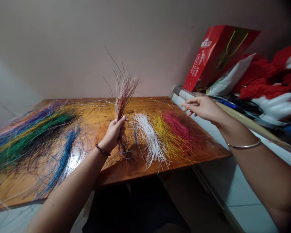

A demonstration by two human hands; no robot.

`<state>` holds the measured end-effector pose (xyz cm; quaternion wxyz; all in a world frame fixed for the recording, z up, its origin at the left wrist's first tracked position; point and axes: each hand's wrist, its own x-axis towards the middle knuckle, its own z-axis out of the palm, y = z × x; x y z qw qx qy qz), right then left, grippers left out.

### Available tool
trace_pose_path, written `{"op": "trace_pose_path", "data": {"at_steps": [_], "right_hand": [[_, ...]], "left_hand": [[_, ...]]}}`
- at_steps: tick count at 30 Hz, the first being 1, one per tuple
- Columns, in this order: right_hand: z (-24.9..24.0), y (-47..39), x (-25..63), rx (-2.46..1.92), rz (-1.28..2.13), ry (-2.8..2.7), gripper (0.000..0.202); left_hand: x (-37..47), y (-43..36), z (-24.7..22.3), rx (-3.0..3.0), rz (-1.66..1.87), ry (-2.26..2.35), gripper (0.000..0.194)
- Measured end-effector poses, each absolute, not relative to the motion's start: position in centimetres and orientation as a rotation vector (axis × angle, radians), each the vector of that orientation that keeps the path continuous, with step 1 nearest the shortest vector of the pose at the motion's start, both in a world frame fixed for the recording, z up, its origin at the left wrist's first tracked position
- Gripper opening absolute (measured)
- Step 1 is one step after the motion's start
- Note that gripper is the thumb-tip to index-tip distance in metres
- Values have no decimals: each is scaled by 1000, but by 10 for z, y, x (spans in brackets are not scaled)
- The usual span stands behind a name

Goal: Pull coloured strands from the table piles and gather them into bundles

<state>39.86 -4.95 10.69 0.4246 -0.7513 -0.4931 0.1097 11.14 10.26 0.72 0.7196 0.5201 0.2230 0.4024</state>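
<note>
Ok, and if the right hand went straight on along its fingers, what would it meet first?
Probably the reddish-brown strands upright in the left hand: the right hand points across towards them. Depth is unclear, so it might pass in front or behind.

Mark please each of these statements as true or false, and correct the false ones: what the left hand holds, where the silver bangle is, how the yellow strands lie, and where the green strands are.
1. The left hand holds a bundle of mixed strands. True.
2. The silver bangle is on the left wrist. False: the silver bangle is on the right arm; the left wrist has a beaded bracelet.
3. The yellow strands lie between the white strands and the pink strands. True.
4. The green strands are at the table's right end. False: they are toward its left end.
</note>
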Motion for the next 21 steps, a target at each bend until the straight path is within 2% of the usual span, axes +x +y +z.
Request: {"op": "trace_pose_path", "data": {"at_steps": [7,13,16,21], "right_hand": [[105,-38,372,-1810,420,-1357,29],[107,-24,382,-1876,325,-1383,28],[103,-13,424,-2090,139,-1342,28],[93,-14,504,-2688,-217,-1171,26]], "left_hand": [[96,104,25,1044,840,380,27],[85,109,36,944,882,317,24],[84,112,35,920,895,306,22],[85,113,34,907,900,310,21]]}}
